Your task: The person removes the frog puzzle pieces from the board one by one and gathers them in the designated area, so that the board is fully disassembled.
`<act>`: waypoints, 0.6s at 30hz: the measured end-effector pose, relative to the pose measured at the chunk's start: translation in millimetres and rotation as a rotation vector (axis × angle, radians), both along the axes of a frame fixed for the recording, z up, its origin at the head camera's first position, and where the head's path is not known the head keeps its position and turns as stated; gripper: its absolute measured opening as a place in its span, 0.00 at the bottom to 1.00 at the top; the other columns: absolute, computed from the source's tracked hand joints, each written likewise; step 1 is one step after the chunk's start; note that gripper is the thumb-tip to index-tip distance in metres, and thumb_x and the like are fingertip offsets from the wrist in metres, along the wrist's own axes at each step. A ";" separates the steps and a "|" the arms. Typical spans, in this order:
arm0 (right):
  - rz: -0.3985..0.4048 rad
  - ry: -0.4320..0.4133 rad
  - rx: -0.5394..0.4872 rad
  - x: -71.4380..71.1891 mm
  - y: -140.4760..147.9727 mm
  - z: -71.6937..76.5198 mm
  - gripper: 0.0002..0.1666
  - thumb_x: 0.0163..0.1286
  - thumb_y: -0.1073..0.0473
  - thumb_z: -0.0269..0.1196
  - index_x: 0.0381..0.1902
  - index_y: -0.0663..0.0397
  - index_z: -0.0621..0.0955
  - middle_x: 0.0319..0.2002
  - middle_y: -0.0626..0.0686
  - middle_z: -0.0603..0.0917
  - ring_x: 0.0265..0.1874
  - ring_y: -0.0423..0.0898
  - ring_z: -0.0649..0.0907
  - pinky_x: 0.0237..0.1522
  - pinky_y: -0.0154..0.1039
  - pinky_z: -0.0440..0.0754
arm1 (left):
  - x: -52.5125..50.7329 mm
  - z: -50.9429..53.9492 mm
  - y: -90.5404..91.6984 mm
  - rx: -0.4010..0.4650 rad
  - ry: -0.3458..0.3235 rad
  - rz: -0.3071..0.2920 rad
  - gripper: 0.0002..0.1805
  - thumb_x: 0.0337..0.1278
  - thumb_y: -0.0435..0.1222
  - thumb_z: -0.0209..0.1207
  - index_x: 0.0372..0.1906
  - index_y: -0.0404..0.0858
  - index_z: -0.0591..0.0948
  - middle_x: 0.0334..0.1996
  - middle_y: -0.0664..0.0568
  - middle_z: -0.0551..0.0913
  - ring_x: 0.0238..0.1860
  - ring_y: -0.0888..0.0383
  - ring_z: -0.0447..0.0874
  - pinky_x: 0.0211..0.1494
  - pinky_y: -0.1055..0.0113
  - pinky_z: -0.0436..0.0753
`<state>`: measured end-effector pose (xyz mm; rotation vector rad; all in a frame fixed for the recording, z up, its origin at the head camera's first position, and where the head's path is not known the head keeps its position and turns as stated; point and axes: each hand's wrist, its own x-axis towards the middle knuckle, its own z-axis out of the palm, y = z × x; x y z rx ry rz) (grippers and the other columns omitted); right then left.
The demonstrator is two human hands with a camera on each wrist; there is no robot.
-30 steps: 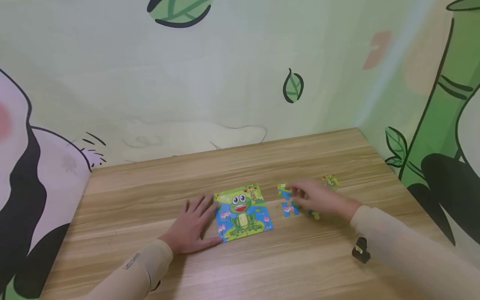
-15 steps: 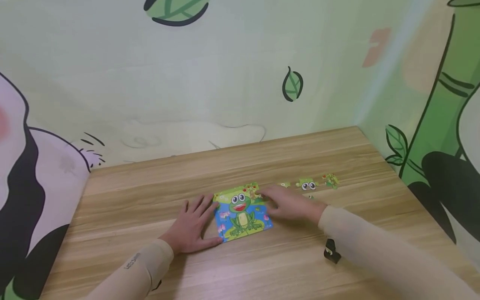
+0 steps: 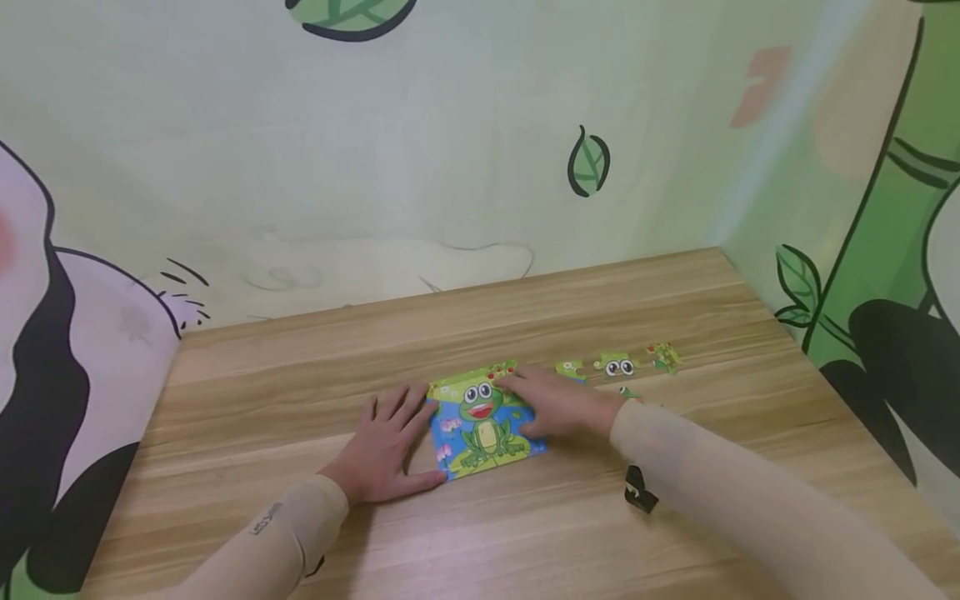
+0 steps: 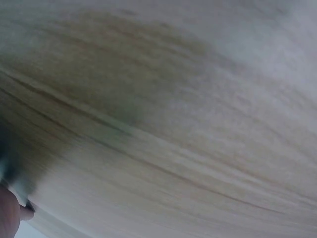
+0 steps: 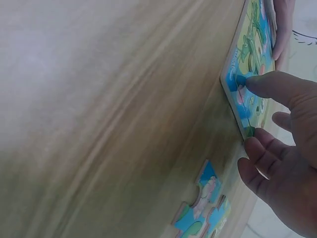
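Note:
A frog puzzle board (image 3: pixel 486 433) lies on the table in the head view. My left hand (image 3: pixel 384 442) rests flat at its left edge, fingers spread and thumb near the lower left corner; the left wrist view catches only a bit of it. My right hand (image 3: pixel 558 402) is over the board's right edge. In the right wrist view its thumb (image 5: pixel 277 88) and fingers pinch a blue and pink jigsaw piece (image 5: pixel 240 96) at that edge; the forefinger is partly hidden. Loose jigsaw pieces (image 5: pixel 200 203) lie close by on the table.
To the right lie a piece with eyes (image 3: pixel 618 366), a leafy piece with red dots (image 3: pixel 664 358) and a green-blue piece (image 3: pixel 570 368); the right arm partly covers others. A wall with painted leaves (image 3: pixel 588 162) stands behind the wooden table (image 3: pixel 315 367).
My right hand has moved left from the loose pieces onto the right side of the board, uncovering the piece with eyes. My left hand has stayed in place.

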<state>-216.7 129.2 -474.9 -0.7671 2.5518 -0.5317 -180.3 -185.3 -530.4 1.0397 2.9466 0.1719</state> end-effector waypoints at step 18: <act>0.050 0.151 -0.093 -1.5 1.0 -2.7 0.19 0.69 0.65 0.68 0.58 0.55 0.82 0.51 0.53 0.77 0.52 0.49 0.77 0.59 0.48 0.79 | 0.3 -1.9 -0.6 0.023 0.009 -0.008 0.56 0.58 0.73 0.56 0.82 0.41 0.63 0.84 0.41 0.56 0.82 0.34 0.55 0.73 0.22 0.58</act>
